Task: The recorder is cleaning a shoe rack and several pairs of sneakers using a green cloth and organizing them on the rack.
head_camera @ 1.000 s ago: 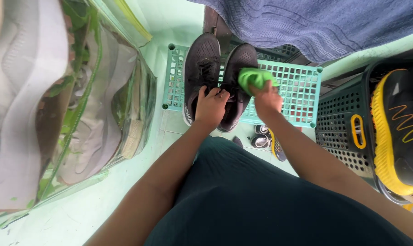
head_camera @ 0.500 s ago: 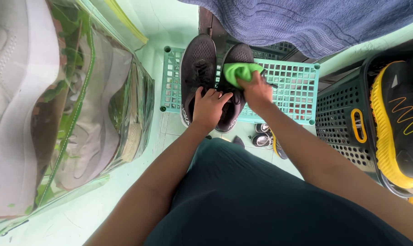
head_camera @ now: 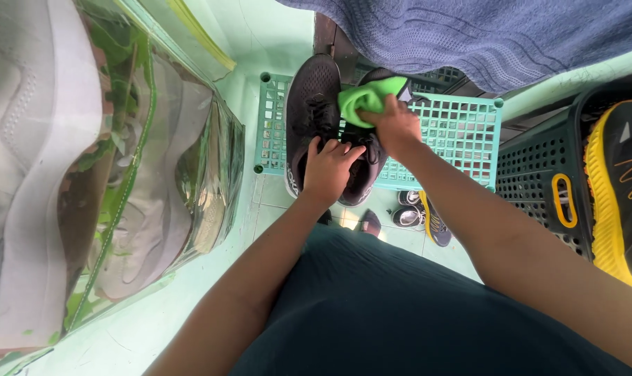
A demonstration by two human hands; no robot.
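1. Nearest to the camera: dark green clothing [head_camera: 399,306] filling the bottom of the view, with both forearms reaching forward from it.
2. Left hand [head_camera: 328,169] closed down on the heel ends of the pair of black shoes [head_camera: 314,111], fingers curled over the collars, pinning both shoes on the teal grid shelf [head_camera: 455,132].
3. Right hand [head_camera: 397,125] just beyond and to the right of that grip, clenched on a bright green cloth [head_camera: 369,99], pressing it on the upper of the right shoe of the pair.
4. For a good result, in my judgement: firm left hold so the shoes do not slide on the grid; short strokes from laces toward toe; fresh fold of the cloth when one side looks dirty.
5. Below the grip, seen through the gap under the shelf: several small shoes on the floor [head_camera: 417,216], dark with light parts.
6. Left of the grip: large clear plastic bag [head_camera: 121,174] against the mint green wall, with green leaf print and pale shoe shapes inside; no readable label.
7. Right of the grip: dark perforated basket [head_camera: 539,174] with a yellow oval handle slot, holding a black sneaker with yellow sole [head_camera: 619,195] and a yellow zigzag line.
8. Farthest, above the grip: blue knitted cloth [head_camera: 497,35] hanging over the shelf.
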